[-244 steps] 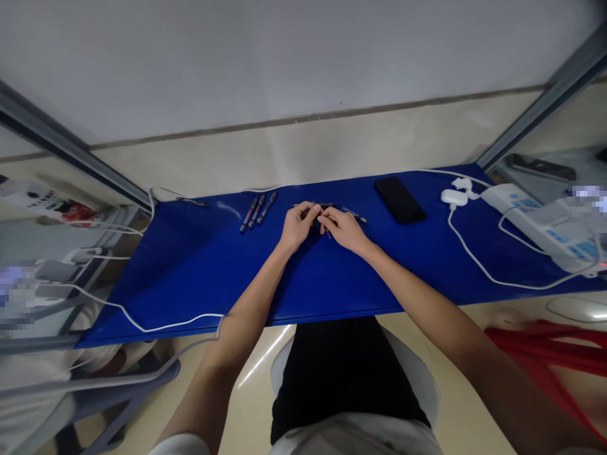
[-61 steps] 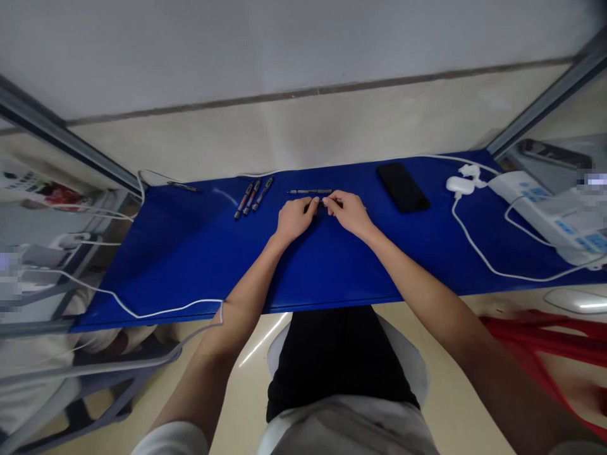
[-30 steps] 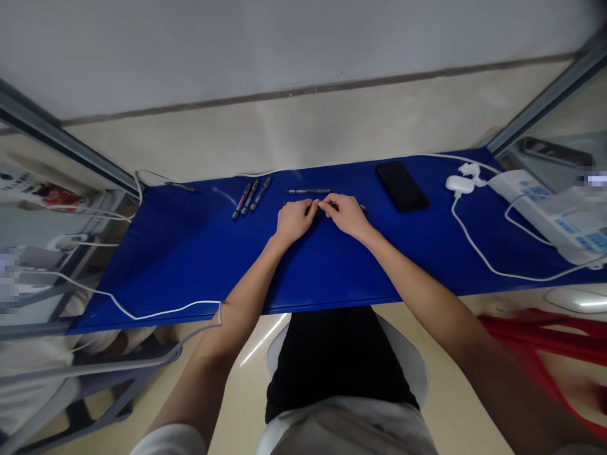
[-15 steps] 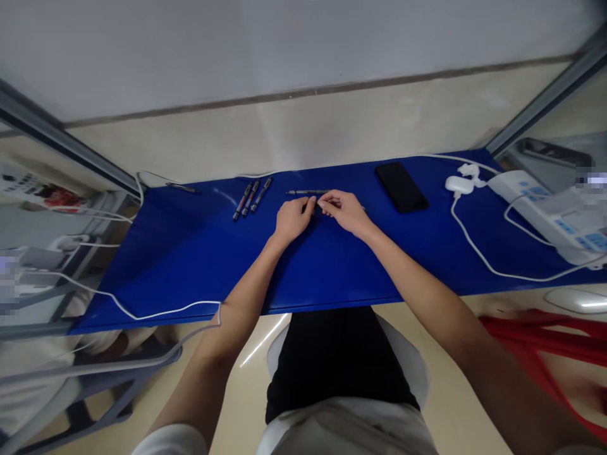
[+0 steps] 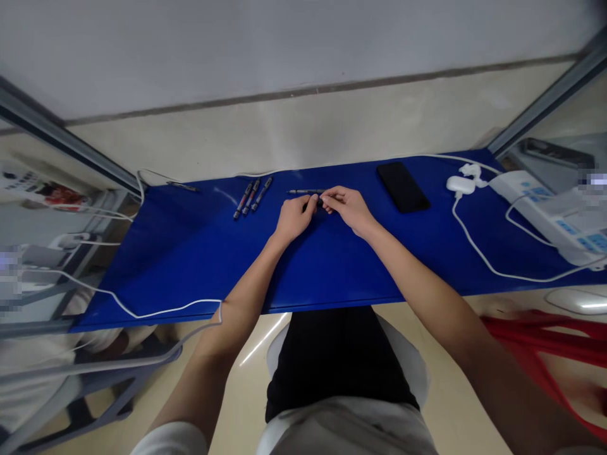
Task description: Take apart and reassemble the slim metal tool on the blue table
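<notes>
My left hand (image 5: 294,216) and my right hand (image 5: 349,208) meet above the blue table, their fingertips almost touching. Between the pinched thumbs and fingers is a small dark piece (image 5: 320,201), which looks like part of a pen. Fingers cover most of it, so its exact kind is hidden. Just behind the hands lies a slim pen (image 5: 303,191), its right end hidden by my right hand. Left of my left hand, three capped pens, among them a middle pen (image 5: 251,197), lie slanted side by side.
On the blue table (image 5: 190,253), a black phone (image 5: 403,187) lies to the right. Beyond it are a white earbud case (image 5: 460,184) and a white power strip (image 5: 535,208) with cables. Another thin pen (image 5: 183,186) rests at the back left. A white cable (image 5: 165,310) touches my left forearm.
My fingertips have shifted slightly apart, and more of the dark piece shows between them. The pens and phone stay in place.
</notes>
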`<act>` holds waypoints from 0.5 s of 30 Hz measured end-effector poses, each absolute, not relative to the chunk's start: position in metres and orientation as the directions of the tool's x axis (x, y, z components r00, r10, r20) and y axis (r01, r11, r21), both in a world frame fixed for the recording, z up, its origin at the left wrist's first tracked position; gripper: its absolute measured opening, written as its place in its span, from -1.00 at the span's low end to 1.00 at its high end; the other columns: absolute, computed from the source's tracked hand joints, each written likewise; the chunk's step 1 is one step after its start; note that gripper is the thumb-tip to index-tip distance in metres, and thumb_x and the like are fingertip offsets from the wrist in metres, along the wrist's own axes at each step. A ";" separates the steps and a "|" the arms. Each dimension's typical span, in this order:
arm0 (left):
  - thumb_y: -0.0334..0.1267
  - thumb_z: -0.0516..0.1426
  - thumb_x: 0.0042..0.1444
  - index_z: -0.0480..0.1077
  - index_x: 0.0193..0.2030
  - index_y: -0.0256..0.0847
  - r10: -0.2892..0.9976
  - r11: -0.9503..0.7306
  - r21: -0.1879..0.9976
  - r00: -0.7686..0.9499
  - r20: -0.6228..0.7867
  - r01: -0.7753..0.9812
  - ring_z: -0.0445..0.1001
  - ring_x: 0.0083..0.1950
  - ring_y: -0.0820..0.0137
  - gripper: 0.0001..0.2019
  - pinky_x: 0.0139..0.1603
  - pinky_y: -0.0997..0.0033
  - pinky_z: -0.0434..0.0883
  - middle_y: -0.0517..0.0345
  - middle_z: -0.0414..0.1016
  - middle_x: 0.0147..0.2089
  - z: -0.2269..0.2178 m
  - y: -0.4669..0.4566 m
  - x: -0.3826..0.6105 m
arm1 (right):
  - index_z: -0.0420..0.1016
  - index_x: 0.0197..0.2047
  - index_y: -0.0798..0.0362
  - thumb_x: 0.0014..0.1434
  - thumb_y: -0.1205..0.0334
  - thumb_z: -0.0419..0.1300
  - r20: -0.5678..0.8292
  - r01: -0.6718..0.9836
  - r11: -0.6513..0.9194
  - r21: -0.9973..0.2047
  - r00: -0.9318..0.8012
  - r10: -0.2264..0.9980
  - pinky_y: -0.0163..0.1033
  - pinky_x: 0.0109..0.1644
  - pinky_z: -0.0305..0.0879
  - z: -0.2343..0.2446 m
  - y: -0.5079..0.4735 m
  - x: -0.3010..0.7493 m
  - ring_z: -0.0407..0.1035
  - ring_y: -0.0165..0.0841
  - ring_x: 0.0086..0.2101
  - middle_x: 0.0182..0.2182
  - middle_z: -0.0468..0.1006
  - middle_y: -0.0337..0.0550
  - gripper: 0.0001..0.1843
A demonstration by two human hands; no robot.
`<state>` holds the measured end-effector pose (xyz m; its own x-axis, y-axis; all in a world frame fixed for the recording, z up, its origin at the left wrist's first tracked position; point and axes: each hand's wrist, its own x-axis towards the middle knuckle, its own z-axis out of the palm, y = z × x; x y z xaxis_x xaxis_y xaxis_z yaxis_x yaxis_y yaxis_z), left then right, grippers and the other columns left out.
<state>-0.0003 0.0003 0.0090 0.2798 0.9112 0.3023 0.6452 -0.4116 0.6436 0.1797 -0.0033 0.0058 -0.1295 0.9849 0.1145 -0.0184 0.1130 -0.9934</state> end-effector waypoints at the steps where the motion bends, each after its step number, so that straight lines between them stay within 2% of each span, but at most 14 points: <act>1: -0.01 -0.05 0.45 0.47 -0.42 -0.20 0.911 -0.413 0.646 0.278 0.306 0.642 0.38 -0.47 0.45 -0.50 -0.35 0.37 0.19 0.17 0.51 -0.49 0.009 0.000 0.000 | 0.57 -0.25 0.04 0.17 0.11 0.39 0.115 -0.027 0.112 -0.993 -0.123 0.986 -0.21 -0.22 0.40 0.006 -0.003 0.180 0.44 -0.38 -0.37 -0.44 0.56 -0.21 -0.80; 8: 0.01 -0.01 0.42 0.51 -0.33 -0.19 0.911 -0.412 0.626 0.290 0.293 0.662 0.36 -0.45 0.43 -0.56 -0.36 0.37 0.17 0.17 0.48 -0.48 0.011 -0.002 0.003 | 0.55 -0.25 0.04 0.20 0.12 0.38 0.091 0.001 0.091 -0.996 -0.037 0.995 -0.22 -0.23 0.41 0.008 -0.002 0.181 0.44 -0.38 -0.38 -0.44 0.56 -0.21 -0.82; 15: -0.05 0.02 0.41 0.55 -0.17 -0.18 0.882 -0.470 0.585 0.351 0.314 0.661 0.45 -0.28 0.34 -0.66 -0.22 0.35 0.26 0.11 0.58 -0.32 0.007 0.001 0.002 | 0.56 -0.23 0.05 0.24 0.20 0.33 0.144 -0.003 0.144 -0.990 -0.009 0.989 -0.25 -0.27 0.38 0.005 -0.001 0.182 0.43 -0.40 -0.40 -0.45 0.55 -0.22 -0.90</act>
